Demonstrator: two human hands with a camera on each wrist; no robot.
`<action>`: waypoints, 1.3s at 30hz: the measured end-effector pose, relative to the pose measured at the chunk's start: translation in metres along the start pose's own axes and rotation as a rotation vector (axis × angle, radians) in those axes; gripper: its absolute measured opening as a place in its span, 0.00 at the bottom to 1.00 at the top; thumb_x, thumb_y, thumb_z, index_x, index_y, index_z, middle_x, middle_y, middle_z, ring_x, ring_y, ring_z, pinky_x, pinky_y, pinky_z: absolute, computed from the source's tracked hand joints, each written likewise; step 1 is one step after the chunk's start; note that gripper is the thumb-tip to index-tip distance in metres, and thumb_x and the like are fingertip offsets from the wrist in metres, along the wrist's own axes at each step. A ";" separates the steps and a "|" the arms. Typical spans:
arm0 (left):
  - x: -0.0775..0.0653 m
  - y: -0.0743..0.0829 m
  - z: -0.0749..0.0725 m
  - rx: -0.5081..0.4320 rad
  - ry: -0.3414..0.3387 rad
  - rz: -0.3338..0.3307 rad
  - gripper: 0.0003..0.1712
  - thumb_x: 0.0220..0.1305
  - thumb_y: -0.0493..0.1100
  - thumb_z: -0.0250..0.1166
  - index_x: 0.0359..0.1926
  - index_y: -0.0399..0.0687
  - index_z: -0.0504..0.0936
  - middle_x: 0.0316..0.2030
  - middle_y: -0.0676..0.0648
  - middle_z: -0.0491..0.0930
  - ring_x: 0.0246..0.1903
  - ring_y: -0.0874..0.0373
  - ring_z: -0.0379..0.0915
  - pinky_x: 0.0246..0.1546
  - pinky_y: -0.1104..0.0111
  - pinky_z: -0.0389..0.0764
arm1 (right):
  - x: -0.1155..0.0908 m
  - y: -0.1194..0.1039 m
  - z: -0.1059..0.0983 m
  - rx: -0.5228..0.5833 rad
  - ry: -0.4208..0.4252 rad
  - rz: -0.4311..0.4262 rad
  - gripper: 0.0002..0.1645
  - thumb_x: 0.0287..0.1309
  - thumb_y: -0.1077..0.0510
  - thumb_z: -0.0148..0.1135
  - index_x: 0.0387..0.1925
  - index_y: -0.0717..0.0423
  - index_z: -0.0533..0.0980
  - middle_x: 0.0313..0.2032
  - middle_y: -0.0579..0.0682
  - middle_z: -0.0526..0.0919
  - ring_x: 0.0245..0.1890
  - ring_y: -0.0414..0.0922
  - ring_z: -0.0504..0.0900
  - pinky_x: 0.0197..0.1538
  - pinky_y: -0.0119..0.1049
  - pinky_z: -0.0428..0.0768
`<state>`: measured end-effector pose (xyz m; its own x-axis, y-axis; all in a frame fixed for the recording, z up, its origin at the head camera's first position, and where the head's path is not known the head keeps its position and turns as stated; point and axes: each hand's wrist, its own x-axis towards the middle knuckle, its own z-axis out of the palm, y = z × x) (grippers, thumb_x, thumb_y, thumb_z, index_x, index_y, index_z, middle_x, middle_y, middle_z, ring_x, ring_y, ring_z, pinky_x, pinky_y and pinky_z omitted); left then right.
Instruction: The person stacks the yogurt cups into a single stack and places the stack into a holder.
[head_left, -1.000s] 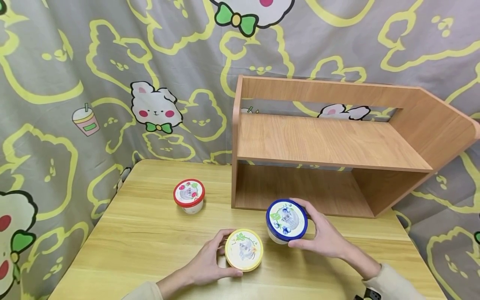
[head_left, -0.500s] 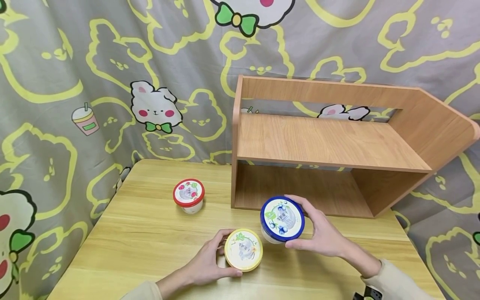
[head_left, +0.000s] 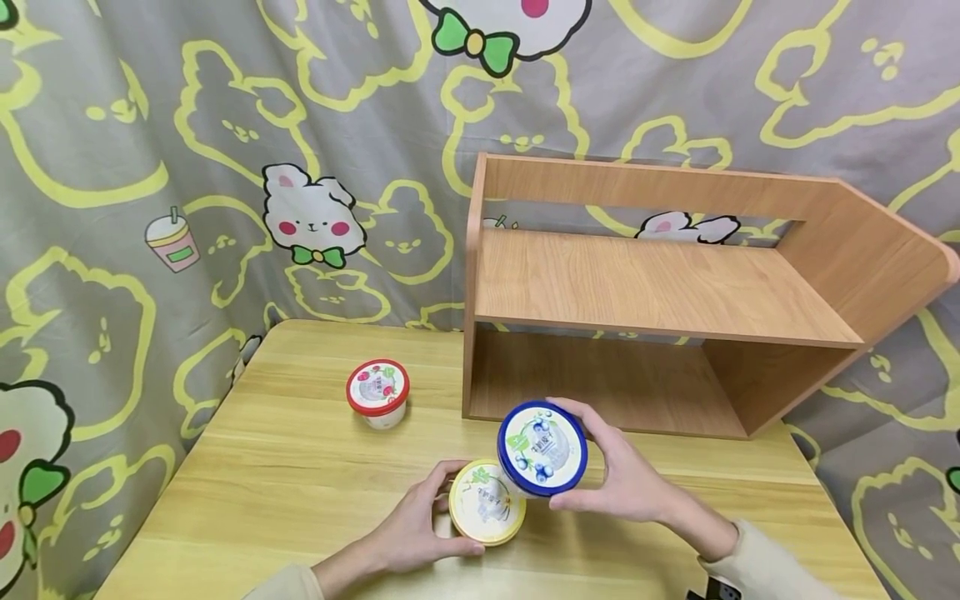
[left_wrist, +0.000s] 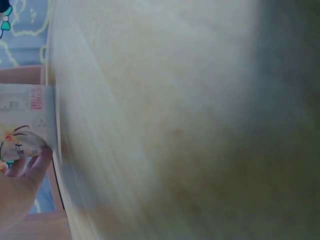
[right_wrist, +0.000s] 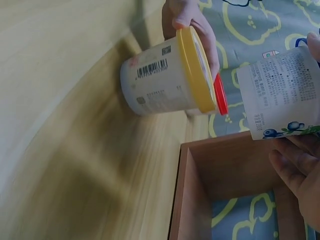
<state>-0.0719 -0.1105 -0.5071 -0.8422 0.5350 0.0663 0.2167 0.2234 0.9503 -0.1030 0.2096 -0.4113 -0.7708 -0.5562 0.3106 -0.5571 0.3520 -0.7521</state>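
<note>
A tub with a yellow lid (head_left: pixel 487 503) stands on the table, its side showing a barcode in the right wrist view. My left hand (head_left: pixel 411 527) grips it from the left, thumb in front and fingers behind. Off the table, my right hand (head_left: pixel 626 475) holds a tub with a blue lid (head_left: pixel 542 448) and blueberry pictures. This raised tub is slightly tilted and overlaps the right edge of the yellow lid in the head view. From the right wrist, the base of the blueberry tub (right_wrist: pixel 280 92) shows higher than the yellow lid, apart from it.
A red-lidded tub (head_left: pixel 378 392) stands farther back on the left of the wooden table (head_left: pixel 300 467). Behind my right hand is a two-level wooden shelf (head_left: pixel 660 283). A grey patterned curtain (head_left: pixel 405 125) hangs behind and beside the table.
My right hand has carried the blue-lidded tub to the left, until it overlaps the yellow lid in view. The left hand and the yellow-lidded tub have stayed in place.
</note>
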 end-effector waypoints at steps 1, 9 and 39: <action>0.000 0.000 0.000 -0.001 -0.002 -0.005 0.53 0.54 0.52 0.84 0.75 0.55 0.63 0.69 0.50 0.76 0.66 0.62 0.75 0.69 0.71 0.79 | 0.000 0.000 0.002 0.003 -0.002 -0.002 0.68 0.41 0.55 0.89 0.80 0.48 0.59 0.71 0.47 0.76 0.67 0.38 0.78 0.68 0.35 0.79; 0.000 0.000 0.000 -0.006 -0.009 -0.024 0.54 0.54 0.53 0.84 0.75 0.54 0.62 0.70 0.49 0.75 0.67 0.62 0.75 0.69 0.72 0.78 | 0.002 0.000 0.012 0.004 -0.017 -0.011 0.68 0.42 0.50 0.89 0.80 0.42 0.57 0.71 0.47 0.76 0.68 0.39 0.77 0.70 0.38 0.79; 0.000 0.002 0.000 0.001 -0.007 -0.037 0.53 0.53 0.53 0.84 0.74 0.55 0.63 0.69 0.50 0.76 0.68 0.60 0.74 0.69 0.72 0.78 | 0.007 -0.001 0.043 0.039 -0.119 -0.033 0.66 0.46 0.46 0.87 0.81 0.42 0.56 0.72 0.46 0.76 0.69 0.44 0.78 0.72 0.49 0.78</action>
<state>-0.0714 -0.1105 -0.5055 -0.8462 0.5321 0.0289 0.1862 0.2444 0.9516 -0.0948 0.1731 -0.4334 -0.7090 -0.6533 0.2657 -0.5669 0.3037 -0.7658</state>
